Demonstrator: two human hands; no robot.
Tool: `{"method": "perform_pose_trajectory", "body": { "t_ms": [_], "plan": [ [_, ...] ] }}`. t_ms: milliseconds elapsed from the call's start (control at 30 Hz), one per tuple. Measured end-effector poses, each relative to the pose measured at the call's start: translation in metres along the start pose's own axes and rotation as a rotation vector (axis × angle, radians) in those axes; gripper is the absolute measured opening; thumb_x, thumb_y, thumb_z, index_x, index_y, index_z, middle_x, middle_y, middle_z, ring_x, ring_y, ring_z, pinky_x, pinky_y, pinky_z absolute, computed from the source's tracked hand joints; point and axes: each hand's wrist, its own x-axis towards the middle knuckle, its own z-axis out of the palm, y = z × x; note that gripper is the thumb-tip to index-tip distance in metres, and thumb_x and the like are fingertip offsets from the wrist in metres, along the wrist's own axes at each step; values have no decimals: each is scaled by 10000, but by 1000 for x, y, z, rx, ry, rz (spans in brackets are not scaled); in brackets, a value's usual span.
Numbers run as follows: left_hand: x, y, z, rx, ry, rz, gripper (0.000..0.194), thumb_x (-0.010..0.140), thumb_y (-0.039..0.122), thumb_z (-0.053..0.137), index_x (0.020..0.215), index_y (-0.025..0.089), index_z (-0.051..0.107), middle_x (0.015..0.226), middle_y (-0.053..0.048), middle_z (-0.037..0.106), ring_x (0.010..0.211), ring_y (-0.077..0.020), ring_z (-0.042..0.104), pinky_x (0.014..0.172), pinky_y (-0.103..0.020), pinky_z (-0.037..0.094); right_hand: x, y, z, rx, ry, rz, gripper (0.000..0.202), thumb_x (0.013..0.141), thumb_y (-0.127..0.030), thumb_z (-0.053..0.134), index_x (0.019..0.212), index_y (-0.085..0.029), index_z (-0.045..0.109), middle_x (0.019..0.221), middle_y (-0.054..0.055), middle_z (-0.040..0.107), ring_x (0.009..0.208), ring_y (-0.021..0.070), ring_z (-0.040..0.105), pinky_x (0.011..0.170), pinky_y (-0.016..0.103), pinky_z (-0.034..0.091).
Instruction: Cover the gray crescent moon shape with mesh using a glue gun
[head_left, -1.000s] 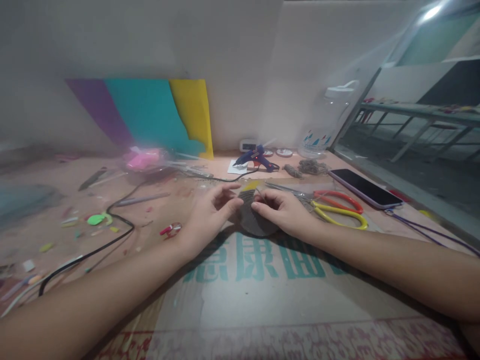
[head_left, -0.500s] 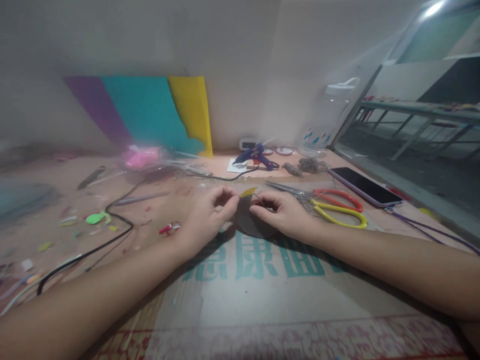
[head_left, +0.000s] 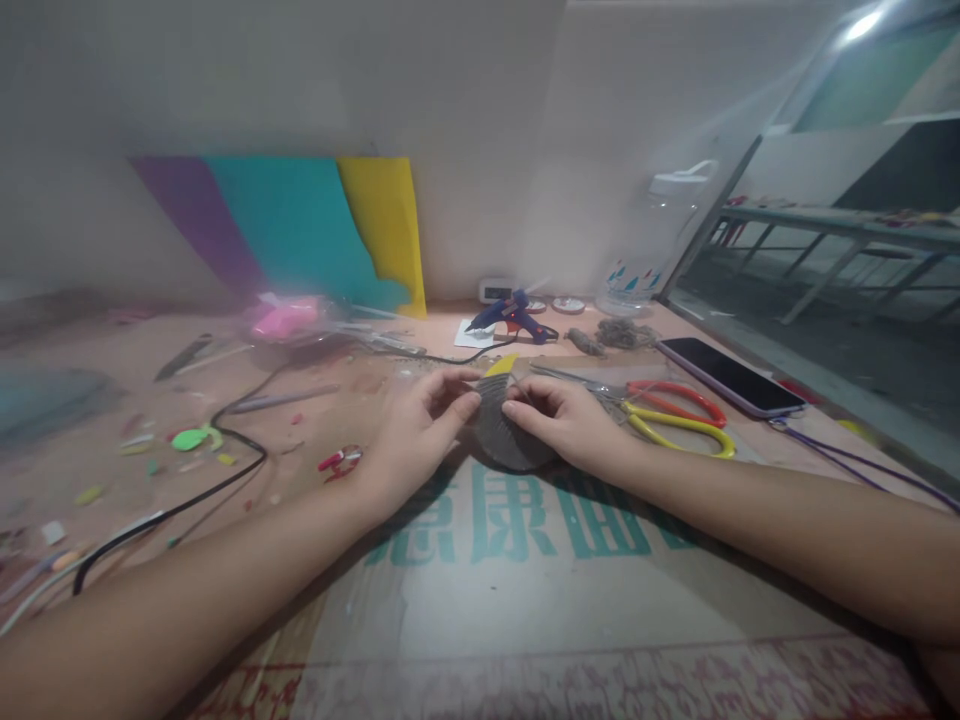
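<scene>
Where fingers (head_left: 466, 404) curl inward, rounded gray piece (head_left: 504, 440), between them

On my feed I see a pink table (head_left: 442, 318): a printed sheet (head_left: 480, 610) at the front, colourful scraps (head_left: 189, 439) and a black cord (head_left: 259, 458) at left, 1 blue glue gun (head_left: 513, 314) and 1 clear bottle (head_left: 634, 285) at the back, 1 phone (head_left: 731, 376) at right.

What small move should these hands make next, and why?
Perhaps the right hand should guide what looks like a thin strand across the yellow tip: that tip shows bare, while the grey piece below looks ridged, as if wound, and the left hand sits at its edge.
</scene>
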Motion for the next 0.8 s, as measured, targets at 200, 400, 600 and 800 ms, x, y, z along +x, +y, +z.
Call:
{"method": "perform_pose_trajectory", "body": {
  "t_ms": [200, 400, 600, 800],
  "plan": [
    [0, 1, 1, -39, 100, -66, 251, 835, 346, 670, 952, 203, 500, 816, 20, 590, 749, -133, 603, 637, -238, 502, -1, -1, 0, -11, -8, 0, 173, 860, -314, 568, 766, -171, 592, 703, -10, 548, 643, 119, 479, 582, 241, 381],
    [2, 0, -6, 79, 133, 12, 285, 953, 367, 484, 727, 195, 491, 719, 12, 566, 730, -136, 568, 727, -273, 460, 0, -4, -2, -17, -16, 7, 183, 858, -328, 565, 774, -170, 603, 737, 2, 572, 682, 135, 505, 619, 258, 403],
    [3, 1, -9, 177, 135, 33, 326, 941, 421, 503, 719, 190, 560, 712, 6, 578, 707, -144, 561, 675, -265, 445, -1, -3, 0, -30, -23, -2, 183, 858, -330, 560, 773, -172, 597, 705, -9, 549, 654, 127, 484, 601, 255, 379],
    [1, 6, -6, 193, 181, 56, 170, 867, 356, 642, 912, 199, 687, 903, -21, 712, 860, -169, 644, 790, -284, 488, -1, -5, -1, -47, -29, -6, 162, 847, -309, 563, 765, -172, 592, 694, -13, 549, 643, 123, 477, 597, 252, 373]
  ]
}}
